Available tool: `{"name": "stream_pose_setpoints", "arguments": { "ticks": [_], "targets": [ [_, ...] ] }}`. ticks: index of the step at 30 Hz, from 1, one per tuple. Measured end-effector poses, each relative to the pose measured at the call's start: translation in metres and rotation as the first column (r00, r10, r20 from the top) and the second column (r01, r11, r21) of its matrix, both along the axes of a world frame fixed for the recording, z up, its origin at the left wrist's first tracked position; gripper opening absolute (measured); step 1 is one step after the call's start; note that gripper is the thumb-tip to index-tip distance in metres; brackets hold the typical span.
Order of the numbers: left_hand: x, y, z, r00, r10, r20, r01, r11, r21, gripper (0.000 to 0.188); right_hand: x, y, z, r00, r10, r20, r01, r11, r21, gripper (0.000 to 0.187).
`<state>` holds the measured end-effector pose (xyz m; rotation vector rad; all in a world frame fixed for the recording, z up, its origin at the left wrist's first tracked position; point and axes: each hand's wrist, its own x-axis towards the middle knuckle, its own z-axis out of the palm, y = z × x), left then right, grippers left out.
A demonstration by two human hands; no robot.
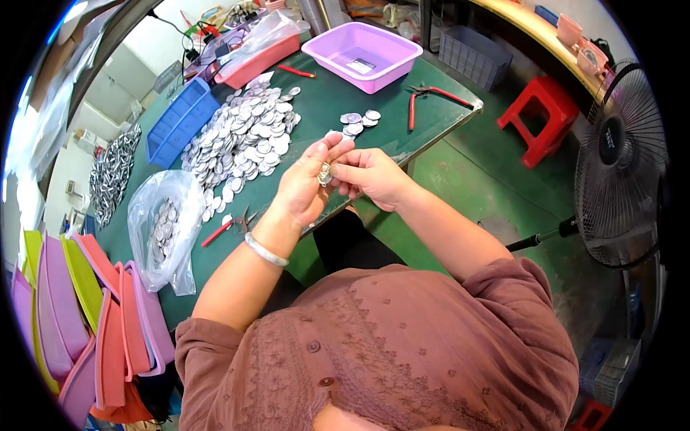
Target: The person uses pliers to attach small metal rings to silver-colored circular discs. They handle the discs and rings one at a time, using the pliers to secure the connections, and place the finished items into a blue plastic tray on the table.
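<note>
My left hand [302,183] and my right hand [377,176] meet above the near edge of the green table. Between their fingertips is a small shiny metal piece [325,174], partly hidden by the fingers. Both hands are closed on it. Beyond my left hand spreads a big heap of silvery oval metal discs [248,129]. A few more discs [370,117] lie just past my fingers. Red-handled pliers [228,225] rest beside my left wrist, and a second pair of pliers [435,95] lies open near the table's right corner.
A lilac basin [363,36] and a blue divided tray [180,122] stand on the table [330,93]. A clear bag [188,215] holds more discs; dark metal pieces [113,172] lie farther left. Stacked coloured baskets [57,302] are at left. A fan [618,158] and red stool [539,118] stand at right.
</note>
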<state>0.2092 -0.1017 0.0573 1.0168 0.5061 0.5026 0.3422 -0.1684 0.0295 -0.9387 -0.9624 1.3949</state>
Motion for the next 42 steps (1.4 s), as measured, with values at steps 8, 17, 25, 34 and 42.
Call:
{"name": "stream_pose_setpoints", "arguments": {
  "ticks": [8, 17, 25, 34, 42],
  "targets": [
    [0.030, -0.007, -0.013, 1.000, -0.020, 0.002, 0.020, 0.999, 0.026, 0.042, 0.016, -0.001, -0.021, 0.973, -0.079, -0.216, 0.062, 0.994, -0.085, 0.008],
    [0.041, 0.002, -0.025, 0.977, 0.126, -0.173, -0.082, 0.967, 0.241, 0.045, 0.070, 0.015, -0.019, 0.978, -0.207, 0.011, 0.206, 0.978, 0.034, 0.007],
    [-0.012, 0.002, -0.011, 0.916, 0.256, -0.309, -0.142, 0.927, 0.348, 0.030, 0.191, 0.070, -0.032, 0.335, -0.419, 0.844, 0.443, 0.861, 0.251, 0.019],
    [-0.061, -0.018, 0.002, 0.861, 0.324, -0.392, -0.112, 0.873, 0.475, 0.025, 0.192, 0.090, -0.022, -0.046, -0.227, 0.973, 0.441, 0.869, 0.224, 0.018],
    [-0.090, -0.021, 0.002, 0.862, 0.382, -0.332, -0.196, 0.857, 0.477, 0.025, 0.188, 0.080, -0.032, -0.027, -0.543, 0.839, 0.470, 0.734, 0.491, 0.015]
  ]
}}
